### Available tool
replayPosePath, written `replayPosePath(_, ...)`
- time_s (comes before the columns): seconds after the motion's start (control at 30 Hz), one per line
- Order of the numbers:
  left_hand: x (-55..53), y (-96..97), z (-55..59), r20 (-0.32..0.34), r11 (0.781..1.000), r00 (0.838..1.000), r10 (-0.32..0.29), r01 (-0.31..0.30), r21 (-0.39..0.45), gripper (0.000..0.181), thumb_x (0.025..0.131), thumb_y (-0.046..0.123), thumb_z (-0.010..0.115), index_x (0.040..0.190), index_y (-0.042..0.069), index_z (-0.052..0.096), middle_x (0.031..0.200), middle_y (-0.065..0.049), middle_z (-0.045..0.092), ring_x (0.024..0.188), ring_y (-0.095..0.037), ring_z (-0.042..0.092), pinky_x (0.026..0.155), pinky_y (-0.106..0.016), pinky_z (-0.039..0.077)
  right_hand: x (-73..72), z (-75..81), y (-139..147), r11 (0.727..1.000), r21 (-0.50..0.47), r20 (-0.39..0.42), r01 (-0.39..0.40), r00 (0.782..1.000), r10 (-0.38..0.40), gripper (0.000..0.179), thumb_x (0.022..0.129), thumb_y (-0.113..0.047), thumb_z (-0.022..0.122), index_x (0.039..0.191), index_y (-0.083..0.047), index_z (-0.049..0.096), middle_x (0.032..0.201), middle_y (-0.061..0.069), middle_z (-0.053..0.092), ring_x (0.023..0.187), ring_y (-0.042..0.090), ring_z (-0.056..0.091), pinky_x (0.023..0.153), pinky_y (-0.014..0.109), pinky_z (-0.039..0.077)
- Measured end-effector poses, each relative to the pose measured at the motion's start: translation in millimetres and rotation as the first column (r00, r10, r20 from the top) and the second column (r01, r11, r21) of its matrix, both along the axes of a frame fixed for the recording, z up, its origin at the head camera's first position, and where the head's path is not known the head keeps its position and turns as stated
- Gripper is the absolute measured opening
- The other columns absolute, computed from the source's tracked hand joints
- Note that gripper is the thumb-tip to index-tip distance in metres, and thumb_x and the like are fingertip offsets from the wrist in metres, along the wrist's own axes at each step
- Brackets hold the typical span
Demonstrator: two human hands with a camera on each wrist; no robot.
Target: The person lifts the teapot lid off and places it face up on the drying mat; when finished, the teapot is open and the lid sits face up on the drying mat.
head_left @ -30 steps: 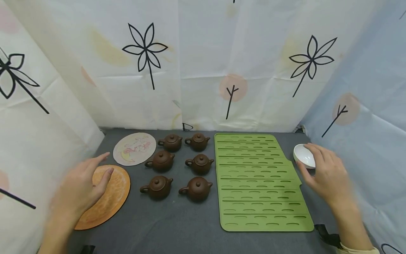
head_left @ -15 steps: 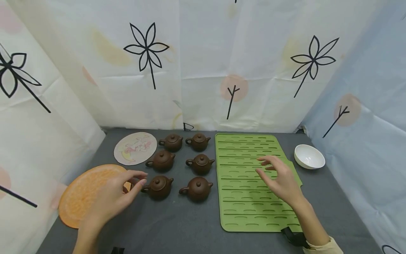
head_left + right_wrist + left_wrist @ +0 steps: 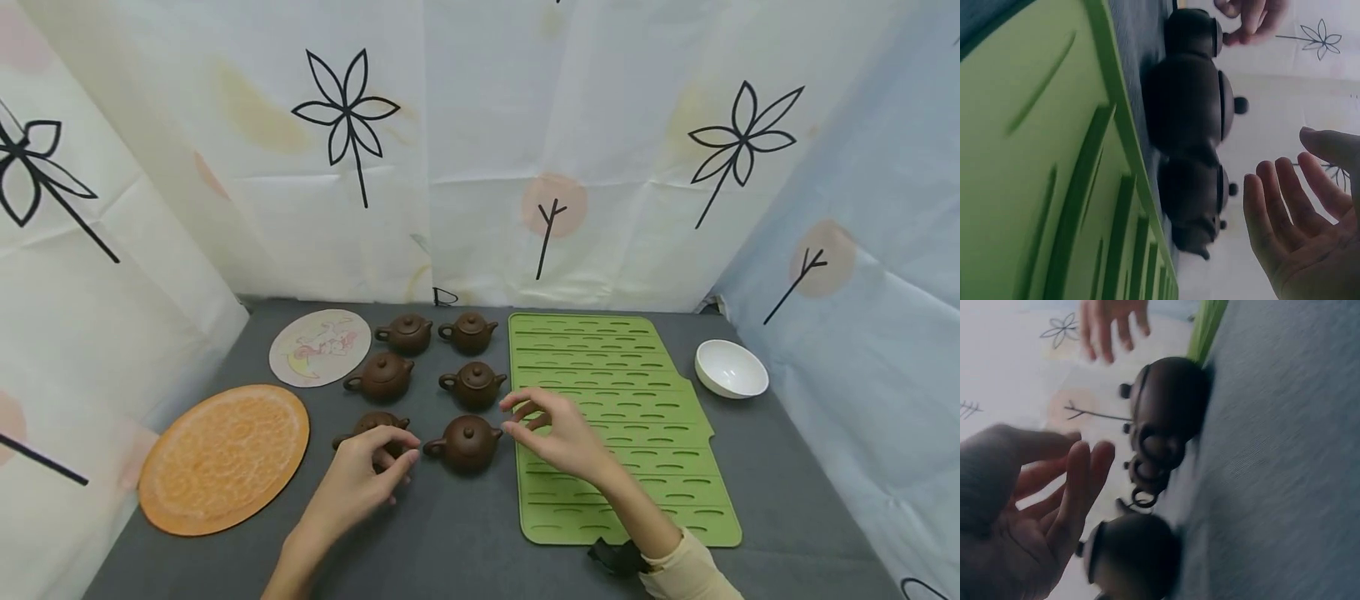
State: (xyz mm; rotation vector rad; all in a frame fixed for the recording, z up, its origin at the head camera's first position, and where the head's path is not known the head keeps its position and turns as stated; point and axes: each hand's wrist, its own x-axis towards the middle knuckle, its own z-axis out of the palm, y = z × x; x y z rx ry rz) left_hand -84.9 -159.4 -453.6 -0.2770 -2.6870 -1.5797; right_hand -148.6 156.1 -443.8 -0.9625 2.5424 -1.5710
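Two hands flank the front right teapot (image 3: 467, 447). Left hand (image 3: 363, 472): fingers bent, thumb apart from the fingertips, a gap between them in the left wrist view. It overlaps the front left teapot (image 3: 372, 422) in the head view; contact with that pot cannot be judged. Right hand (image 3: 561, 433): thumb and fingers well apart, softly curved, palm bare in the right wrist view; raised above the left edge of the green mat (image 3: 630, 500).

Front right teapot stands upright between the hands, lid on. Handle lies just beside the left fingertips; spout lies near the right ones. Four further brown teapots (image 3: 477, 385) stand behind the front two, making two columns of three, handles to the left, spouts to the right.

Surface: dark grey table (image 3: 442, 542). Orange disc (image 3: 225, 458) and pale disc (image 3: 320, 348) lie at left; white bowl (image 3: 731, 369) stands right of the mat. White cloth walls (image 3: 480, 125), printed with black plant outlines, enclose the back and sides.
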Motion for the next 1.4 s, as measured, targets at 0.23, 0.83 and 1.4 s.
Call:
replayPosePath(0.23, -3.0, 19.2, -12.2, 0.128, 0.982, 0.987, 0.099, -0.117, 0.149, 0.019, 0.101, 0.004, 0.076, 0.12, 0.004, 0.077, 0.102, -0.022, 0.077, 0.056, -0.019, 0.076, 0.051, -0.03, 0.062, -8.0, -9.8, -29.1, 0.997, -0.011, 0.165, -0.073, 0.984, 0.074, 0.026, 0.101, -0.018, 0.079, 0.125, -0.008, 0.075, 0.122, 0.015, 0.075, 0.086, 0.008, 0.072, 0.062, 0.025, 0.057)
replayPosePath(0.83, -8.7, 31.2, -24.3, 0.17, 0.965, 0.973, 0.158, -0.189, 0.18, 0.013, 0.102, 0.001, 0.073, 0.113, 0.004, 0.079, 0.089, -0.02, 0.081, 0.056, -0.018, 0.077, 0.051, -0.03, 0.063, -12.0, -24.7, -43.1, 0.998, -0.009, 0.149, -0.059, 0.987, 0.06, 0.016, 0.1, -0.015, 0.08, 0.112, -0.006, 0.081, 0.111, 0.019, 0.068, 0.075, 0.005, 0.059, 0.068, 0.023, 0.054)
replayPosePath(1.4, -11.2, 33.2, -24.9, 0.134, 0.976, 0.977, 0.168, -0.184, 0.119, 0.013, 0.1, -0.002, 0.074, 0.107, 0.007, 0.079, 0.09, -0.019, 0.08, 0.055, -0.014, 0.076, 0.049, -0.028, 0.061, -6.6, -8.6, -27.4, 0.992, -0.109, 0.154, -0.061, 0.985, 0.077, 0.015, 0.102, -0.01, 0.076, 0.117, -0.007, 0.078, 0.135, 0.026, 0.065, 0.083, 0.011, 0.067, 0.068, 0.03, 0.06)
